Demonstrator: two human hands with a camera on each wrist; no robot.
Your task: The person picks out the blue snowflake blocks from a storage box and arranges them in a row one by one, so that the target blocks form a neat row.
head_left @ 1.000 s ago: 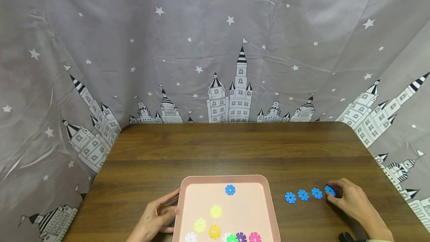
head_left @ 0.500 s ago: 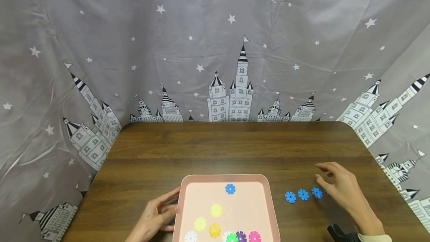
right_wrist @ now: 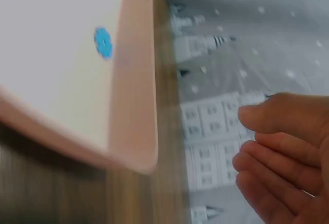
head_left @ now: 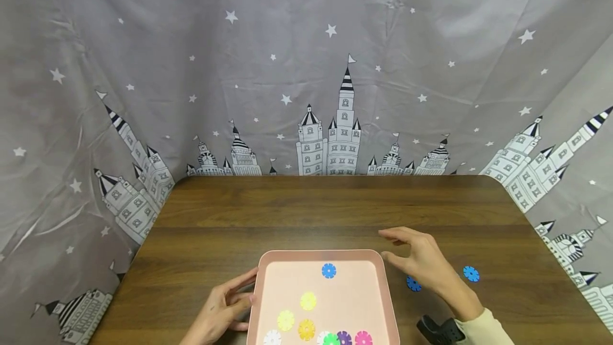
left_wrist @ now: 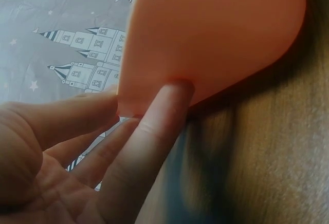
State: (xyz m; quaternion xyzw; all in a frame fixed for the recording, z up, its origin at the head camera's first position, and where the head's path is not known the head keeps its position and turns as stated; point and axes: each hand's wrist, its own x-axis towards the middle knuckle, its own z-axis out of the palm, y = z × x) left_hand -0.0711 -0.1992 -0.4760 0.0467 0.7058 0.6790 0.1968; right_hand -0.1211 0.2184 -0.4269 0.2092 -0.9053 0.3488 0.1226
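My left hand [head_left: 220, 305] holds the left side of a pink tray [head_left: 385, 292]; in the left wrist view the thumb [left_wrist: 167, 111] lies against the tray's wall. In the tray is a blue notched plastic disc [head_left: 329, 270], near the far rim. My right hand [head_left: 421, 260] hovers just right of the tray, its fingers loosely bent and nothing visible between them. Two other blue discs show on the table, one [head_left: 414, 284] beside that hand and another [head_left: 471, 273] farther right. The hand and forearm hide the space between them.
Yellow discs [head_left: 308, 301], an orange disc [head_left: 306, 329], and white, green, purple [head_left: 344, 337] and pink [head_left: 363, 337] ones lie nearer in the tray. The brown wooden table [head_left: 335, 206] ends at a grey castle-print curtain [head_left: 215, 79].
My right hand has let go of the rightmost blue disc and moved left towards the tray, now covering the middle of the row. The left hand and tray stay put.
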